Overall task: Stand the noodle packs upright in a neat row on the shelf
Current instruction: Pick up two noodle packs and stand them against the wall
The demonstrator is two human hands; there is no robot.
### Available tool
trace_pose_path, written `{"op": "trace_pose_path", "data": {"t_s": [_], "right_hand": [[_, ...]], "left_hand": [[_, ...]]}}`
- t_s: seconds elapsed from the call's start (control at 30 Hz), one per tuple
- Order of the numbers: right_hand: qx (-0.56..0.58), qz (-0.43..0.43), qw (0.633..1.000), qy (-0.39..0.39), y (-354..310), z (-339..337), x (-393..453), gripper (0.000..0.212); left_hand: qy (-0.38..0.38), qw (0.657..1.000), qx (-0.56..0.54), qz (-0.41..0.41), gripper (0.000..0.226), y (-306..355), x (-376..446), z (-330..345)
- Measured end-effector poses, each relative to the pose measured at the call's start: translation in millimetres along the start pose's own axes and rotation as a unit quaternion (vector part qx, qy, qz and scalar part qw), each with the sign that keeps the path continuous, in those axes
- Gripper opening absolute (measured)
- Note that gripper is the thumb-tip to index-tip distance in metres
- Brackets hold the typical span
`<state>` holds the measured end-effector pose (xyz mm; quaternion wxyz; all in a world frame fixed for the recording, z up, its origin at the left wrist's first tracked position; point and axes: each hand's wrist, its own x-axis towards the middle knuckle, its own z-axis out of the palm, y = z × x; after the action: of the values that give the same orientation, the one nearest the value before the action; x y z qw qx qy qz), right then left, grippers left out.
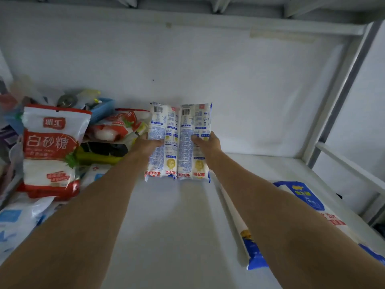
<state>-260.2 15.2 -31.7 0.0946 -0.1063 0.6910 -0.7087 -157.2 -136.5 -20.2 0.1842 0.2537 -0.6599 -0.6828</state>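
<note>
Two white noodle packs with blue print stand upright side by side against the back wall of the white shelf. My left hand grips the left noodle pack at mid-height, thumb across its front. The right noodle pack is held the same way by my right hand. The two packs touch along their inner edges. Two more noodle packs lie flat on the shelf at the right, one under my right forearm and another beyond it.
A red-and-white sugar bag stands at the left among a heap of other food bags and a blue box. White bags lie at the near left. The shelf's metal frame post rises at the right.
</note>
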Motion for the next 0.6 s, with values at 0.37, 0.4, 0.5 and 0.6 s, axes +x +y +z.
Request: {"op": "trace_pose_path", "data": {"t_s": [0.37, 0.4, 0.5, 0.6], "right_hand": [[0.05, -0.067, 0.996, -0.033, 9.9, -5.6, 67.2, 0.031], [0.047, -0.067, 0.996, -0.033, 11.1, -5.9, 72.2, 0.032], [0.038, -0.064, 0.997, -0.036, 16.3, -5.0, 83.4, 0.034], [0.032, -0.061, 0.997, -0.041, 19.1, -2.4, 92.2, 0.036]], "left_hand": [[0.031, 0.995, 0.024, 0.091, 0.03, -2.2, 71.0, 20.4], [0.032, 0.995, 0.022, 0.096, 0.029, -2.8, 76.1, 23.9], [0.031, 0.996, 0.003, 0.08, 0.033, -4.6, 88.7, 30.6], [0.026, 0.997, -0.014, 0.074, 0.031, -7.4, 99.2, 32.7]]}}
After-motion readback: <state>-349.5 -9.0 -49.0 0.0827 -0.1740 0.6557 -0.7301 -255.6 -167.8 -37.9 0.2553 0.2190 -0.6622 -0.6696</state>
